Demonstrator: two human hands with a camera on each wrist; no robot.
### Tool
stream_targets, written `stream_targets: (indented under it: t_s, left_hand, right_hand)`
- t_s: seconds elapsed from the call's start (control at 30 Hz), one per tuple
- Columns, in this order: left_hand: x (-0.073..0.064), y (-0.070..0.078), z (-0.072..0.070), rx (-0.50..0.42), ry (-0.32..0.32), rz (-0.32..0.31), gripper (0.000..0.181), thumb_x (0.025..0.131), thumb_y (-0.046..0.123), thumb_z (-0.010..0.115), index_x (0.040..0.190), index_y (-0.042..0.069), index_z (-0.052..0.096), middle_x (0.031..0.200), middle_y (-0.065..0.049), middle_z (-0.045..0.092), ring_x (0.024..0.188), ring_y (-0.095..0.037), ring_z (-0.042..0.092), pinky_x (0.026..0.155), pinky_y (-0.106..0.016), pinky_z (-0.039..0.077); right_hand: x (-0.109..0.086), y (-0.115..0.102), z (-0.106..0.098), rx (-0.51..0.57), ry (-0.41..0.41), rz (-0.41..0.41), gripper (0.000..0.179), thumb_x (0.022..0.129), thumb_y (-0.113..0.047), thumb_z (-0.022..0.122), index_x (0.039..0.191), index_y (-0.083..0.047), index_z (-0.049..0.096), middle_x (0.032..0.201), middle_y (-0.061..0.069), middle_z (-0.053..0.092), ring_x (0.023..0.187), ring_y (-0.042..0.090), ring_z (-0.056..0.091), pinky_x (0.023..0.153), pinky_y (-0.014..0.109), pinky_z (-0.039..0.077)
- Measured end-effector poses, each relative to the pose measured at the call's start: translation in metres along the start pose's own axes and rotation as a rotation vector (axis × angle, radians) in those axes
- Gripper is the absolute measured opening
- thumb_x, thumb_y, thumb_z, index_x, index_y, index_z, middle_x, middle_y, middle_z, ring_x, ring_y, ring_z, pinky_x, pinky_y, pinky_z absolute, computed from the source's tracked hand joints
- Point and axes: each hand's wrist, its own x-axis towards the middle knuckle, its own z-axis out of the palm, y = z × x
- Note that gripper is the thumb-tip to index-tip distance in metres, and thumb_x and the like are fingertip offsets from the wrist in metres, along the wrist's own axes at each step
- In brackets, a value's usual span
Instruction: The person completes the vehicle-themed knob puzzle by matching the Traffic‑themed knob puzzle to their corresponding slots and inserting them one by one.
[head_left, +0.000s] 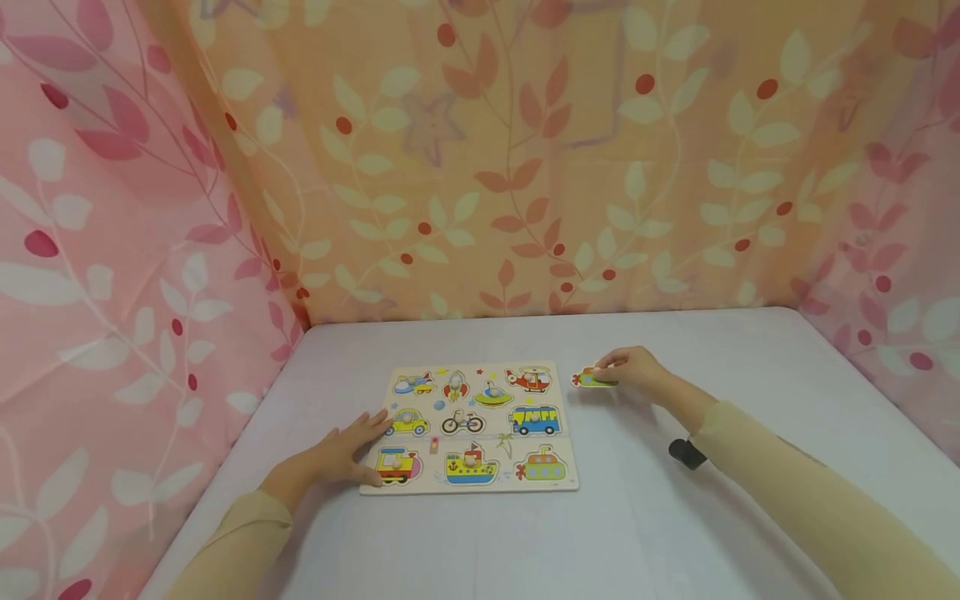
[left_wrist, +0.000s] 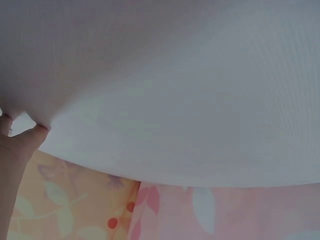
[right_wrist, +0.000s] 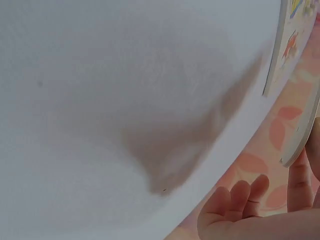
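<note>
A wooden knob puzzle board (head_left: 498,446) with vehicle pictures lies on the white table. My right hand (head_left: 636,372) pinches the submarine puzzle piece (head_left: 585,377) above the table, off the board's upper right edge. In the right wrist view the pale edge of the submarine piece (right_wrist: 305,132) shows between thumb and fingers, the other fingers loosely bent. A matching submarine picture (head_left: 543,467) without a knob fills the board's lower right corner. My left hand (head_left: 337,450) rests at the board's left edge, fingers spread, thumb by the train piece (head_left: 396,468).
Other knobbed pieces, such as the bus (head_left: 535,420), the boat (head_left: 471,468) and the helicopter (head_left: 528,380), sit in the board. A small black object (head_left: 686,452) shows beside the right sleeve. Floral curtains (head_left: 465,167) enclose the table's back and sides.
</note>
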Motion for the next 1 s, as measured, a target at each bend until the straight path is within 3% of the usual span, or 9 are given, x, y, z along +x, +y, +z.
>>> stream_targets:
  t_s: [0.17,0.3,0.6,1.0]
  left_hand:
    - [0.0,-0.002,-0.003,0.003,-0.004,0.012,0.098,0.075,0.044,0.08,0.153,0.012,0.03,0.161,-0.01,0.017,0.146,-0.04,0.004,0.109,-0.069,0.002]
    - [0.001,-0.002,-0.003,-0.001,-0.005,0.012,0.098,0.075,0.045,0.08,0.153,0.012,0.03,0.161,-0.01,0.017,0.146,-0.041,0.004,0.108,-0.07,0.002]
    - [0.001,-0.003,-0.003,0.016,0.012,0.004,0.099,0.075,0.045,0.08,0.153,0.011,0.03,0.161,-0.011,0.018,0.146,-0.041,0.005,0.108,-0.07,0.003]
    - [-0.002,-0.002,-0.001,0.006,0.009,0.05,0.099,0.076,0.045,0.079,0.153,0.008,0.03,0.16,-0.014,0.018,0.145,-0.044,0.005,0.107,-0.072,0.004]
  right_hand:
    - [-0.012,-0.01,0.005,-0.027,-0.002,-0.014,0.027,0.086,-0.021,0.075,0.099,0.001,0.069,0.119,0.024,0.058,0.112,0.041,0.045,0.095,0.055,0.038]
    - [-0.018,-0.013,0.01,-0.03,-0.01,-0.023,0.026,0.086,-0.021,0.075,0.098,0.001,0.07,0.122,0.025,0.057,0.116,0.043,0.044,0.099,0.059,0.036]
    - [-0.029,-0.014,0.023,-0.038,-0.019,-0.039,0.021,0.083,-0.019,0.077,0.092,-0.001,0.071,0.112,0.021,0.056,0.107,0.038,0.045,0.089,0.051,0.039]
    - [-0.046,-0.007,0.035,-0.043,-0.034,-0.099,0.021,0.081,-0.018,0.079,0.09,0.0,0.072,0.1,0.015,0.059,0.099,0.033,0.048,0.078,0.041,0.039]
